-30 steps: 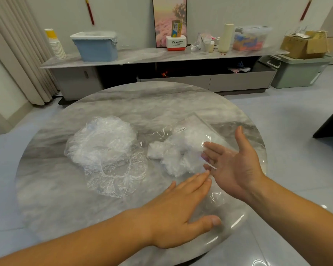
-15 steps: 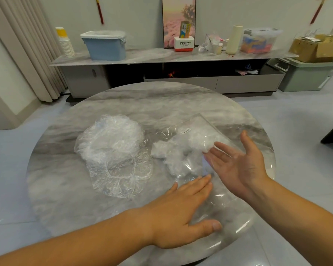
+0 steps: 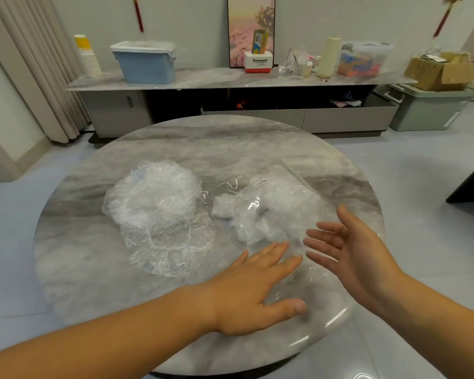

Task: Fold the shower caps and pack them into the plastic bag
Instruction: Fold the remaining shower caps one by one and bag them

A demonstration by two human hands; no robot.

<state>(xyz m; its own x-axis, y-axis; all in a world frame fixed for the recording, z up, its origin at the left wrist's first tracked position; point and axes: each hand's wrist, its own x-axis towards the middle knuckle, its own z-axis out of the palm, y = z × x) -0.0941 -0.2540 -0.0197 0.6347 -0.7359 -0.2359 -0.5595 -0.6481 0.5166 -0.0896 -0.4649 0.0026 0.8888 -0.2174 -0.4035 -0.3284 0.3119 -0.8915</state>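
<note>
Table [image 3: 175, 149]: grey-veined marble-look top, polished, with bright reflections at the rim beyond the thumb of the left hand [image 3: 257, 294]. Plastic bag [image 3: 293, 192]: clear thin film, glossy, creased, lying under the flat left fingers [image 3: 271, 251] and just ahead of the right hand [image 3: 359, 253]; it carries a small white paper-like label [image 3: 261, 182] farther beyond the fingertips. Folded caps [image 3: 260, 220] ahead of the fingertips: crumpled film, milky white where it is layered. Loose shower caps [image 3: 159, 212] to the left of the left fingers: transparent crinkled film, shiny, with a puckered white elastic hem. Far beyond the fingers: blue bin [image 3: 145, 67], smooth matt plastic; cardboard box [image 3: 441, 71], matt brown; curtain [image 3: 30, 69], matt pleated cloth.
</note>
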